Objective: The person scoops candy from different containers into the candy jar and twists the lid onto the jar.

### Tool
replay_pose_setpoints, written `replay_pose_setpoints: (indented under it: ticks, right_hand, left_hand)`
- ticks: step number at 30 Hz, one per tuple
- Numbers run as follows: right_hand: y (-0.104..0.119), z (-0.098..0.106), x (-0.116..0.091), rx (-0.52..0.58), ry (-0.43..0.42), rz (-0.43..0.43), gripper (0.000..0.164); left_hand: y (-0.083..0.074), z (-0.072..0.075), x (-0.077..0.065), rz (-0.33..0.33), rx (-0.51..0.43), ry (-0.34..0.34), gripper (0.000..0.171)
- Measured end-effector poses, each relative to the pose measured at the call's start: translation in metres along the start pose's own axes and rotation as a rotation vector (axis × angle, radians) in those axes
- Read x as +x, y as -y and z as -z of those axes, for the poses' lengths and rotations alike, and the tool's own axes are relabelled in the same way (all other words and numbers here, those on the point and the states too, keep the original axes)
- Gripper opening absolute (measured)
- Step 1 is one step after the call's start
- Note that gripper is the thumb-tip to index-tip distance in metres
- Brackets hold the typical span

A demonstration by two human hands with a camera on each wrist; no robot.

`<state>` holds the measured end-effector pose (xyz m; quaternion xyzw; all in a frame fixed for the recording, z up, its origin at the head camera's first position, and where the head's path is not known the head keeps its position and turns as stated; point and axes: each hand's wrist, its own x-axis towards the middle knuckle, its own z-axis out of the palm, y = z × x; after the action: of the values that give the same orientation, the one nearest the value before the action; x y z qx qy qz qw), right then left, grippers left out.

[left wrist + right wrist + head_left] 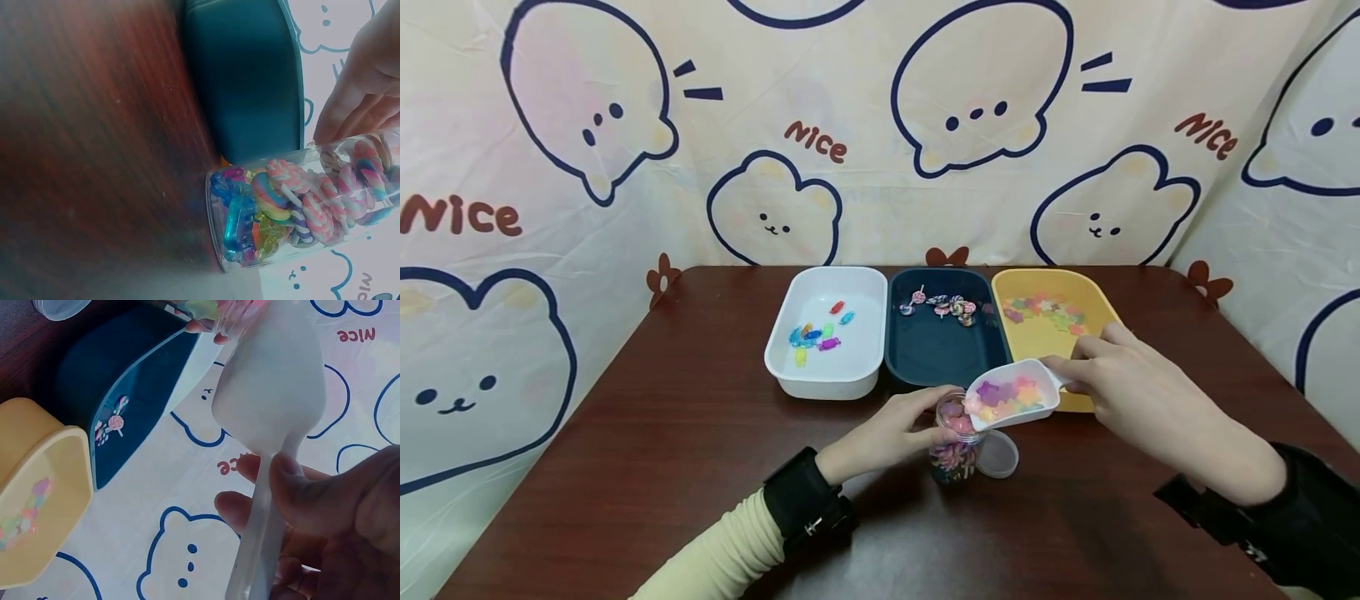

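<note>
Right hand grip: the right hand [1138, 387] pinches the handle of a white plastic scoop [1017, 393], thumb on top, fingers curled under it
Scoop: smooth, rounded bowl, loaded with flat pastel star-like pieces, its mouth tilted over the jar
Left hand grip: the left hand [887, 433] wraps the clear jar [956, 446], fingers around its upper part
Jar: transparent cylinder standing near the front middle of the table, filled with swirled lollipop charms and glossy candy beads
Lid: a round translucent lid [997, 454] lies just beside the jar, toward the right edge
Trays: white tray [827, 379], dark blue tray [940, 354] and yellow tray [1037, 333] stand side by side toward the back edge, all rounded rectangles of smooth plastic, each with a few small coloured pieces
Table: dark reddish-brown wood table [662, 458], slightly shiny, rounded corners
Room: a cream cloth backdrop [850, 167] with cartoon bears and the word Nice hangs around the table
</note>
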<state>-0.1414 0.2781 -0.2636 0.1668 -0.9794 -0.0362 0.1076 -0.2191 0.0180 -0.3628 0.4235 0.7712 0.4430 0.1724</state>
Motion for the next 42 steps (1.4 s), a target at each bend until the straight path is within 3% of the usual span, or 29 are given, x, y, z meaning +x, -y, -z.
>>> replay_pose_setpoints:
  ticks: [6,20,29,42]
  right_hand:
    - [-0.002,-0.001,0.002,-0.003,-0.036,0.031,0.029]
    - [-0.007,-0.007,0.006,0.075,0.001,0.0,0.025]
    - [-0.012,-0.004,0.006,0.04,0.034,-0.042,0.025]
    - [-0.013,0.001,0.002,-0.002,-0.066,0.012,0.025]
  left_hand:
    - [0.002,0.0,-0.001,-0.022,0.019,-0.009,0.052]
    - [0.002,0.001,0.0,0.005,0.006,0.009,0.055]
    - [0.001,0.002,0.0,0.008,0.008,0.015,0.056]
    - [-0.001,0.003,-0.001,0.033,0.004,0.026,0.057]
